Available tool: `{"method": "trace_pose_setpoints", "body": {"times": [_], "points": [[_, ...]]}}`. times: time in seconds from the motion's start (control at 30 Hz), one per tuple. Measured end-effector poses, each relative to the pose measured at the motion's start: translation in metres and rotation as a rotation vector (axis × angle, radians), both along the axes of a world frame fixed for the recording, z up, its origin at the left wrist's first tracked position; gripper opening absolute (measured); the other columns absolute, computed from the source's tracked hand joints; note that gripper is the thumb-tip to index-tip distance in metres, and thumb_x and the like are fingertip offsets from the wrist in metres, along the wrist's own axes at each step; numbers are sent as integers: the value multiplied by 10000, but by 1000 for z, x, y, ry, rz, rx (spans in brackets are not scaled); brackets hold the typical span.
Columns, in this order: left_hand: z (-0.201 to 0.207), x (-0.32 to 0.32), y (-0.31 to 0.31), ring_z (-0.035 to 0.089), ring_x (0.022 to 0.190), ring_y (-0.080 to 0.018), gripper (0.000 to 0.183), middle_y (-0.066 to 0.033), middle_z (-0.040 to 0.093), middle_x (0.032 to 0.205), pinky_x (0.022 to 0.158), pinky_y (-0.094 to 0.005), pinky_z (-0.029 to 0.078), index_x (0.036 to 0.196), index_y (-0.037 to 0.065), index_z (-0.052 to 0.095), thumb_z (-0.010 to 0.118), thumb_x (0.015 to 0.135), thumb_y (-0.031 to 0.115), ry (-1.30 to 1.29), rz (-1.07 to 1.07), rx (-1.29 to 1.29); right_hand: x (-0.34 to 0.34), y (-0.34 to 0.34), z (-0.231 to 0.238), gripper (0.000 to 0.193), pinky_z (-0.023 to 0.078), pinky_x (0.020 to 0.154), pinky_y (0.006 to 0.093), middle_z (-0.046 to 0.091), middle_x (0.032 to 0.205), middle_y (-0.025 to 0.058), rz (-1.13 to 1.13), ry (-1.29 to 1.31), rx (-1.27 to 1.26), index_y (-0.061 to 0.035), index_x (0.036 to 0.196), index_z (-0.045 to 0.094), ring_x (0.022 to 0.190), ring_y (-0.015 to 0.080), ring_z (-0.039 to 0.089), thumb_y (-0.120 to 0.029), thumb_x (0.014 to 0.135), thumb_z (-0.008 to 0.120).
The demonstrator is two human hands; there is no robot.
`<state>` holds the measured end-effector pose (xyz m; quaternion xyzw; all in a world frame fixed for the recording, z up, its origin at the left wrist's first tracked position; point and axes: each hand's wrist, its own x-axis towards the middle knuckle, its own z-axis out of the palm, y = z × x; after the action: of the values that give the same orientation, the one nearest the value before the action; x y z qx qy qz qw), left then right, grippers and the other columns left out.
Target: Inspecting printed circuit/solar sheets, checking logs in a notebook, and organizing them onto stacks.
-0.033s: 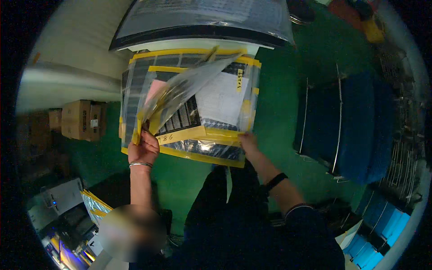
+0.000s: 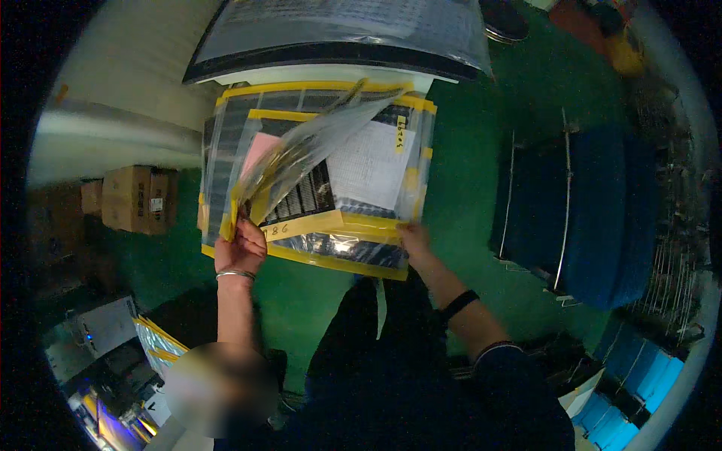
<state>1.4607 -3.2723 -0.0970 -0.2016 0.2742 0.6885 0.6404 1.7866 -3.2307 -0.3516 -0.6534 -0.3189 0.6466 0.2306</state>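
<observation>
A clear plastic sleeve with yellow taped edges [image 2: 368,225] lies in front of me. My left hand [image 2: 242,244] is closed on the yellow-edged corner of its clear top film [image 2: 323,131], which is lifted and folded back diagonally. At the sleeve's lower right edge, my right hand [image 2: 414,239] pinches the yellow border. Inside show a white printed sheet [image 2: 368,165], a black sheet with a pale grid [image 2: 304,197] with a handwritten yellow strip [image 2: 308,225] along its bottom, and a pink paper [image 2: 259,149] partly under the film. Beneath lies a larger yellow-edged sleeve [image 2: 331,264].
Beyond the sleeves stands a white surface with a dark edge [image 2: 331,54] under clear plastic. Cardboard boxes [image 2: 128,199] are at the left on the green floor [image 2: 462,173]. Dark blue panels with metal rods [image 2: 594,214] stand at the right, light blue ones [image 2: 654,376] lower right.
</observation>
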Motion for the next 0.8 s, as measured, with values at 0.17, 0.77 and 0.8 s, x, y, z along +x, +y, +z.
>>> {"method": "trace_pose_setpoints", "body": {"times": [0.17, 0.77, 0.8], "points": [[-7, 4, -15, 595, 631, -127, 218, -79, 621, 833, 571, -246, 516, 964, -10, 545, 446, 806, 103, 48, 50, -112, -19, 4, 33, 195, 394, 501, 239, 523, 718, 25, 25, 50, -67, -60, 863, 521, 599, 119, 501, -177, 728, 599], [-37, 32, -42, 568, 608, -171, 149, -63, 582, 741, 540, -275, 496, 858, 18, 523, 582, 742, 91, 16, -39, -344, -55, 95, 145, 212, 404, 513, 289, 529, 741, 39, 81, 151, 85, -11, 886, 535, 628, 145, 486, -159, 754, 610], [-32, 36, -42, 568, 608, -171, 149, -63, 582, 741, 540, -275, 496, 858, 18, 523, 582, 742, 91, 6, -47, -334, -47, 91, 132, 192, 400, 511, 290, 525, 747, 43, 69, 79, 147, -2, 874, 534, 639, 142, 487, -141, 758, 599]]}}
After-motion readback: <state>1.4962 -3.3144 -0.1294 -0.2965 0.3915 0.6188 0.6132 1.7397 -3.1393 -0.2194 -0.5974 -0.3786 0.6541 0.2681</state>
